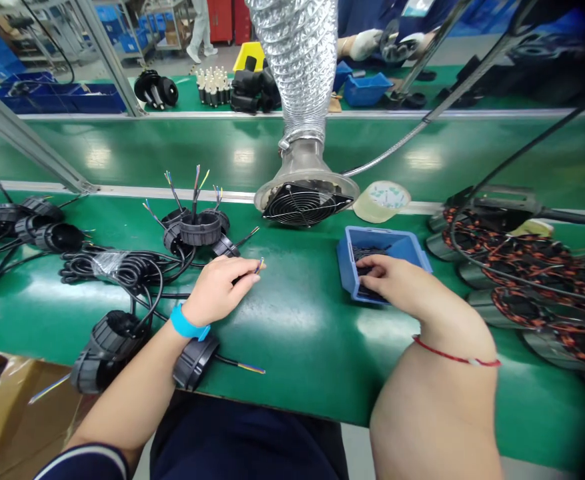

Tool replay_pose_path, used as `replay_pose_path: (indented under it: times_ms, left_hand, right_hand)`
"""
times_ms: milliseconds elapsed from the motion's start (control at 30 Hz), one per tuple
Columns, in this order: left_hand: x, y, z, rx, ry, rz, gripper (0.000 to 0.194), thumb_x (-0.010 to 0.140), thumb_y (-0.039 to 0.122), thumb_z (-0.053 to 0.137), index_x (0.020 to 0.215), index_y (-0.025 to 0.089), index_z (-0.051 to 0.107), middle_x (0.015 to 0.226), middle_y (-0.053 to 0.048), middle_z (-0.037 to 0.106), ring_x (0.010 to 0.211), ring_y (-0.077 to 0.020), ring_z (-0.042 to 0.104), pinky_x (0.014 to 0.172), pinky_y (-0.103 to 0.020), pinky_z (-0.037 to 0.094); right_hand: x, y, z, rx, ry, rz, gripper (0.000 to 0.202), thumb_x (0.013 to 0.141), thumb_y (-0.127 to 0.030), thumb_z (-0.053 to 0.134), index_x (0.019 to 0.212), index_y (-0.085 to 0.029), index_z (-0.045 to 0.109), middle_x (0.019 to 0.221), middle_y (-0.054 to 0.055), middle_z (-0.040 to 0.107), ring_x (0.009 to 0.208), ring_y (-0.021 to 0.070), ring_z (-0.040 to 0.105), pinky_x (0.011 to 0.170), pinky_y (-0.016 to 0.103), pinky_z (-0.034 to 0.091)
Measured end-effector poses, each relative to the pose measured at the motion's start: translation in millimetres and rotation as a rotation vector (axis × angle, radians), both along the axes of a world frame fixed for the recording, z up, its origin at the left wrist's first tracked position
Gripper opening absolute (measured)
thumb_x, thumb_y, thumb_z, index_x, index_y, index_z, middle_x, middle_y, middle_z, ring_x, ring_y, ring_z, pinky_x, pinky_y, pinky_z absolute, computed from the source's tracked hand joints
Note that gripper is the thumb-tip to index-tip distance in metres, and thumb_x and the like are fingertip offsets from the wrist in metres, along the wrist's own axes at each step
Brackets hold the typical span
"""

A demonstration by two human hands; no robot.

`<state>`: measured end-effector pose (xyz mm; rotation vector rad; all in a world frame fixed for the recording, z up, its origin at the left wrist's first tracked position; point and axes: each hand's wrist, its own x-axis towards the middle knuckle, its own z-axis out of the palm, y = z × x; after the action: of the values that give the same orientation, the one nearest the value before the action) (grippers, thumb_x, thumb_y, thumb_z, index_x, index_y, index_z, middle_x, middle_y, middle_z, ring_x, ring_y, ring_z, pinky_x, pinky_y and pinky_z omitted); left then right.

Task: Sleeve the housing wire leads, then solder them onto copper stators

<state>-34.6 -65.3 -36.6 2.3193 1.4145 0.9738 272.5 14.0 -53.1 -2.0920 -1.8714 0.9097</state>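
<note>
- On the green bench (292, 347), left of its middle, the left hand (219, 287) reaches in palm-down, a bright blue band (188, 323) around its wrist
- Its thumb and forefinger are pinched on thin coloured wires (261, 265), whose tips stick out just past the fingertips
- Toward the right, the right hand (395, 280) dips over the near-left part of a blue bin (387, 233), fingers curled inside the rim; whether they have hold of anything, I cannot tell
- Inside that bin, small dark pieces (367, 252) lie heaped near the fingers
- Around the right forearm runs a thin red cord (442, 351)
- Just beyond the left hand, black ring-shaped housings (199, 232) stand clustered, stripped leads rising from them
- Left of that hand lies a coiled black cable (132, 267) bound with clear wrap, and nearer the bench edge another black housing (192, 363) sits beside the left forearm, its striped lead pointing right
- Above the bench's far side hangs a silver duct (297, 67) ending in a fan grille (302, 203), with a tape roll (381, 201) just beside it
- Along the right side stand metal rings with copper-coloured windings (507, 307)
- Across the bench, a co-worker's gloved hand (365, 45) touches a dark round part (389, 43)
</note>
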Motion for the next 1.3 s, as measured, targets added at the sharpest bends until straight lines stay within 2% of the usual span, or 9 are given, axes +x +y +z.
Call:
replay_pose_path:
  times_ms: [133,233,367,467,600,733,867,1000,1300]
  left_hand:
    - [-0.5,0.4,-0.8,0.016,0.012,0.001,0.013,0.088,0.019,0.058,0.096,0.016,0.068,0.093,-0.005,0.076,0.079,-0.0169,0.069,0.071,-0.029,0.05]
    - [-1.2,0.6,-1.8,0.014,0.01,0.007,0.014,0.088,0.019,0.059,0.096,0.016,0.069,0.092,-0.005,0.076,0.08,-0.0172,0.068,0.071,-0.029,0.051]
    - [-2.1,0.4,-2.9,0.01,0.008,0.015,0.014,0.088,0.019,0.058,0.097,0.016,0.069,0.094,-0.006,0.075,0.083,-0.0179,0.069,0.073,-0.03,0.052]
    - [-2.3,-0.4,-2.8,-0.013,-0.001,0.024,0.015,0.088,0.022,0.057,0.096,0.018,0.069,0.094,-0.006,0.075,0.082,-0.0175,0.068,0.075,-0.031,0.052]
    - [-1.4,-1.8,0.5,-0.1,-0.043,0.067,0.015,0.087,0.024,0.058,0.097,0.018,0.067,0.083,-0.003,0.074,0.075,-0.0157,0.066,0.074,-0.03,0.051]
    - [-0.2,-2.4,5.8,-0.179,-0.094,0.047,0.013,0.088,0.025,0.057,0.089,0.018,0.067,0.082,-0.002,0.074,0.075,-0.0155,0.066,0.073,-0.029,0.05]
    - [0.1,-2.2,10.3,-0.209,-0.099,-0.025,0.015,0.089,0.024,0.055,0.086,0.018,0.069,0.085,-0.003,0.074,0.079,-0.0151,0.066,0.076,-0.028,0.048]
    - [0.5,-2.3,12.5,-0.232,-0.071,-0.047,0.015,0.088,0.023,0.056,0.086,0.018,0.07,0.08,-0.002,0.071,0.075,-0.0137,0.063,0.075,-0.026,0.046]
    - [0.5,-2.0,11.1,-0.227,-0.029,-0.077,0.019,0.09,0.026,0.054,0.086,0.019,0.071,0.074,-0.001,0.069,0.071,-0.0129,0.06,0.068,-0.026,0.041]
  right_hand:
    - [-6.3,5.9,-13.1,0.145,-0.215,0.133,0.022,0.073,-0.02,0.061,0.093,-0.019,0.072,0.076,0.005,0.066,0.064,0.017,0.059,0.06,0.029,0.043]
    - [-11.8,10.3,-16.1,0.241,-0.247,0.087,0.025,0.081,-0.026,0.055,0.099,-0.019,0.071,0.092,0.01,0.065,0.08,0.0225,0.061,0.071,0.034,0.044]
    - [-12.9,13.4,-16.1,0.308,-0.254,0.041,0.026,0.085,-0.026,0.05,0.097,-0.021,0.072,0.094,0.009,0.064,0.086,0.0236,0.06,0.076,0.034,0.044]
    - [-9.1,14.9,-16.4,0.399,-0.161,-0.018,0.024,0.083,-0.027,0.052,0.092,-0.021,0.073,0.095,0.008,0.064,0.087,0.022,0.06,0.079,0.034,0.045]
    - [-7.7,14.2,-9.2,0.495,0.172,-0.184,0.018,0.076,-0.029,0.059,0.085,-0.019,0.072,0.088,0.005,0.065,0.075,0.0172,0.058,0.077,0.033,0.046]
    - [-31.5,3.4,9.3,0.403,0.729,-0.269,0.016,0.068,-0.032,0.068,0.078,-0.019,0.069,0.075,0.002,0.066,0.065,0.0137,0.059,0.061,0.027,0.047]
    - [-79.3,-20.7,24.3,0.152,1.086,-0.042,0.018,0.068,-0.034,0.074,0.078,-0.019,0.069,0.075,0.002,0.07,0.063,0.0117,0.062,0.059,0.024,0.049]
    - [-114.9,-43.2,28.3,-0.018,1.104,0.168,0.019,0.073,-0.036,0.073,0.079,-0.018,0.071,0.072,0.003,0.069,0.065,0.0123,0.063,0.061,0.025,0.051]
    - [-120.0,-48.0,26.1,0.054,1.011,0.154,0.021,0.075,-0.039,0.07,0.08,-0.018,0.071,0.071,0.003,0.068,0.066,0.0139,0.061,0.062,0.027,0.05]
